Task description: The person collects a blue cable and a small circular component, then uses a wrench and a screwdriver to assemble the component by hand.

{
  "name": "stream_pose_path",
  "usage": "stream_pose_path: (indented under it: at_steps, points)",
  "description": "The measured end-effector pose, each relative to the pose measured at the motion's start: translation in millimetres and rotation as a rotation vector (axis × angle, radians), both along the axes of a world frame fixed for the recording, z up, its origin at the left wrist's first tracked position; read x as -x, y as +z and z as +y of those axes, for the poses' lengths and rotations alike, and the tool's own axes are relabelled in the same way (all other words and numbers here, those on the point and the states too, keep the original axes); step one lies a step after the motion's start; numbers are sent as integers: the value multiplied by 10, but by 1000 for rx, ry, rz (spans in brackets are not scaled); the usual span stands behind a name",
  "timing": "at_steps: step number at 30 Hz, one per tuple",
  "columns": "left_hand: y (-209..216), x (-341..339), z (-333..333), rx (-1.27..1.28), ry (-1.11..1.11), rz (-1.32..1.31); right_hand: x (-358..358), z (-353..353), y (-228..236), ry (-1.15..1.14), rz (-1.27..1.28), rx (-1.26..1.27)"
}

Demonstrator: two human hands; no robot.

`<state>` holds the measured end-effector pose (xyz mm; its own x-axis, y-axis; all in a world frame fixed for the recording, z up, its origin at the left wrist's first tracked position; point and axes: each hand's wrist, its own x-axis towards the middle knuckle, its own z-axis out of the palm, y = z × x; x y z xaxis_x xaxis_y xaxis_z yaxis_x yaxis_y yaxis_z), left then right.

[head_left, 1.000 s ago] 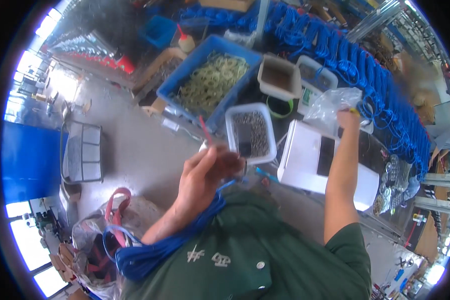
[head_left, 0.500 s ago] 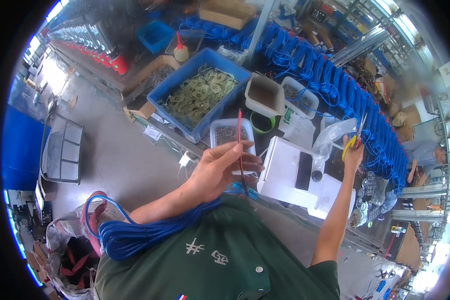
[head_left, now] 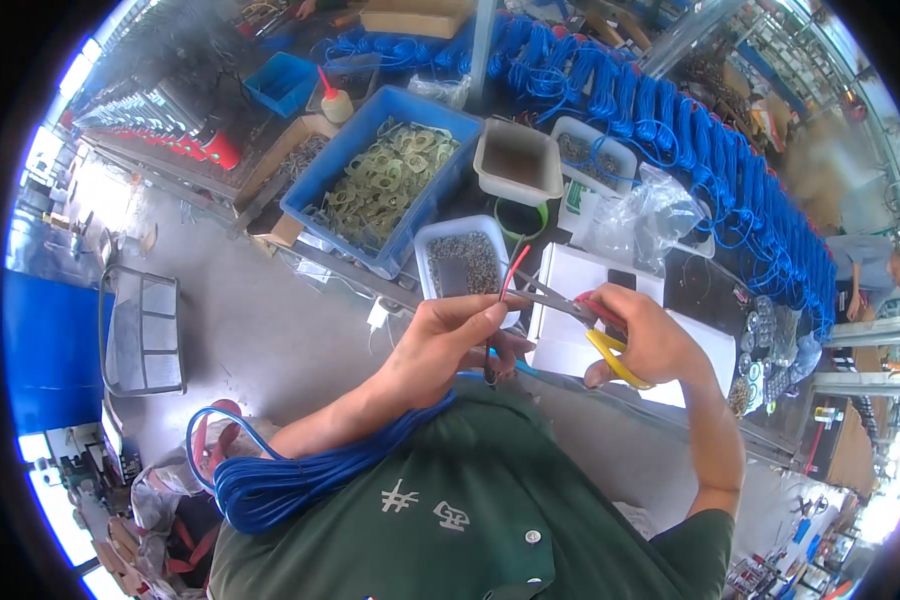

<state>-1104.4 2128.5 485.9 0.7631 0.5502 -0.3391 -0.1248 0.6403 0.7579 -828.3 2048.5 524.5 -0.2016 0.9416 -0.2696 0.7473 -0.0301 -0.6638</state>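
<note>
A thin red wire (head_left: pixel 516 266) stands up from the pinched thumb and fingers of my left hand (head_left: pixel 438 345); a dark strand shows below those fingers. My right hand (head_left: pixel 660 345) grips scissors (head_left: pixel 567 304) with one yellow and one red handle. Their blades are spread and reach the red wire just above my left fingertips; whether they touch it I cannot tell. A coiled bundle of blue cable (head_left: pixel 270 492) rests between my left forearm and my green shirt.
Beyond my hands are a white tub of small metal parts (head_left: pixel 425 262), a blue bin of flat rings (head_left: pixel 305 212), an empty-looking grey tub (head_left: pixel 485 180) and a white box (head_left: pixel 570 262). Blue cable bundles (head_left: pixel 685 150) line the bench. Another person (head_left: pixel 870 265) is far right.
My right hand has brought the scissors from over the bench at right to the red wire, and the blades have spread. The wire now leans to the right in my left fingers.
</note>
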Motion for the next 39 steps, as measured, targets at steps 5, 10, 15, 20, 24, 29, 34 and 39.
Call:
stream_pose_path:
  at_steps: [5, 10, 15, 20, 24, 29, 34, 39]
  points:
    - [-70, 35, -15, 0, -12, 15, 84, 147, 49, 75, 56, 34]
    - [-91, 65, -27, 22, -5, 35, 98, 222, 97, 85, 88, 100]
    - [-46, 19, -36, 15, -31, 45, 53, 216, 60, 106, 80, 94]
    - [-125, -11, 2, 190, -112, -36, -143, 263, -64, -7, 189, 135]
    - [-122, -18, -48, 170, -70, -24, -289, 323, -137, -11, 245, 240]
    - [-172, -82, -74, -55, -229, -9, -278, 244, -184, 5, 252, 261]
    - [-188, -112, -93, -11, -278, 53, -233, 232, -202, 9, 229, 294]
    - [-178, -136, -126, 100, -238, 15, -263, 220, -210, -15, 253, 314]
